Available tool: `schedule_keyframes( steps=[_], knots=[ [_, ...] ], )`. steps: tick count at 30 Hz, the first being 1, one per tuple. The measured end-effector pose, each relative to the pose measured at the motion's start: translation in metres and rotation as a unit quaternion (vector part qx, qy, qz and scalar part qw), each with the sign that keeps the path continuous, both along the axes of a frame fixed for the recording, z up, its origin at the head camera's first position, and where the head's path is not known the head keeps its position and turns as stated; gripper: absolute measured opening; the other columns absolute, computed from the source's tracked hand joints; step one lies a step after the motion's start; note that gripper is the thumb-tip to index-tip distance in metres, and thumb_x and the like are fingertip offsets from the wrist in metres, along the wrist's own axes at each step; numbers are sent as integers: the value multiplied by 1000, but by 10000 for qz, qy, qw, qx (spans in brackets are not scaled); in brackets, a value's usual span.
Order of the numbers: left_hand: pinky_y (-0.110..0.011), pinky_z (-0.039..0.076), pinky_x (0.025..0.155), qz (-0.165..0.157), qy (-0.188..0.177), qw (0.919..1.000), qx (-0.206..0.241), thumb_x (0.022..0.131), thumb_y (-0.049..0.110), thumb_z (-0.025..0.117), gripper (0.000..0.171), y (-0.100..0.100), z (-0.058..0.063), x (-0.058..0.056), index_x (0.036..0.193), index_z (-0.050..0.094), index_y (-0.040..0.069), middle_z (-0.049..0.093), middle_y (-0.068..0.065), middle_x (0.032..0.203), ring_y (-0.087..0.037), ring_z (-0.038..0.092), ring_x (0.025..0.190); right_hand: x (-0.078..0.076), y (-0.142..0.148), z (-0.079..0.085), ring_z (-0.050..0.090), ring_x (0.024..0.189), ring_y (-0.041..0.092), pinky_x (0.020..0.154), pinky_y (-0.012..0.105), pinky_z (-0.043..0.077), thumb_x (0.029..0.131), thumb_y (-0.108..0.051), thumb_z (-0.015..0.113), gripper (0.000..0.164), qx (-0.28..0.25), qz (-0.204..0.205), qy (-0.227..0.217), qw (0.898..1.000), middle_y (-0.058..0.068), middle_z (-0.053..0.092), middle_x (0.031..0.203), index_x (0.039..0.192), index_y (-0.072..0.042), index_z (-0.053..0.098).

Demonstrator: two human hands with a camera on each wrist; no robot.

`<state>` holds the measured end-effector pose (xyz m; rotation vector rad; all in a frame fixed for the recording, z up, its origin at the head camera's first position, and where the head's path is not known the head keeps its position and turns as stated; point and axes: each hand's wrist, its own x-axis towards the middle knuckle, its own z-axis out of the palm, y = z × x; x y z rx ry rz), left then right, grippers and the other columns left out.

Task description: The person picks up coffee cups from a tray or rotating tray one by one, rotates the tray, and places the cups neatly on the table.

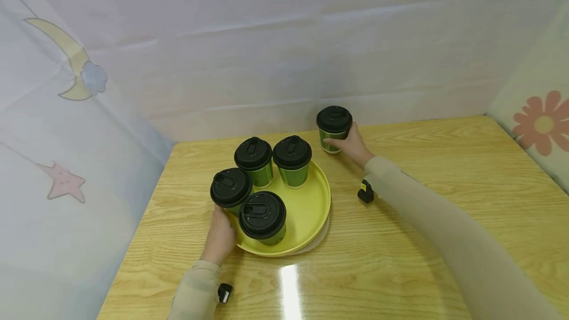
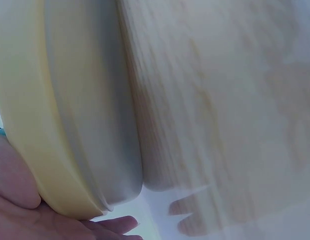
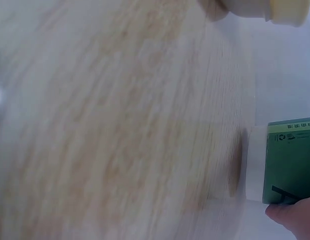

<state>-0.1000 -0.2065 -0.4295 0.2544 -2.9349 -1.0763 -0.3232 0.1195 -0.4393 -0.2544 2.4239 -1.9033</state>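
A person's two bare hands are working at a wood-grain table [image 1: 400,241]. The right hand [image 1: 353,146] is pinching a green paper coffee cup [image 1: 332,127] between a thumb on its near side and fingers mostly hidden behind it. This cup is standing upright near the table's far edge, beyond the tray and to its right; whether its base is touching the wood cannot be told. Its black plastic lid [image 1: 334,116] is facing upward.

The left hand [image 1: 221,233] is pinching the near left rim of a round yellow tray [image 1: 306,211], its thumb [image 2: 15,172] lying against the rim. Beneath the tray a pale round base [image 1: 318,241] is showing. Four matching lidded cups are standing on the tray: a far pair, one at left, one near.

Good handling appears to be depending on a light, even squeeze below the lid, since paper walls may be buckling under pressure. Keeping the cup level, lifting its base above the tray rim, and steadying that rim are probably preventing knocks among the standing cups.
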Motion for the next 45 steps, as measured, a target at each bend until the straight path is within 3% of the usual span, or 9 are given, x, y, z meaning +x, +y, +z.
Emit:
schedule_keyframes(
  steps=[12,26,45],
  knots=[
    [-58,28,109,14,34,9999,-108,86,-14,33,60,0,0,1,141,9,-24,27,-49,135,-55,30,130,-10,-6,1,30,137,37,114,47,25,86,-14,75,93,145,-52,-29,9999,23,25,147,150,-2,10],
    [-58,30,108,34,79,9999,-129,91,-12,31,53,1,-2,3,140,14,-22,31,-46,132,-55,34,128,-17,-10,2,29,138,38,114,48,25,88,-16,73,94,284,-204,-201,9992,26,24,148,150,2,5],
    [-57,31,107,-43,164,9998,-66,87,-13,33,57,2,0,1,141,13,-21,31,-46,132,-54,36,127,-27,-9,-2,29,137,38,115,45,23,87,-13,74,95,295,-194,-42,9994,26,24,148,150,2,6]
  ],
)
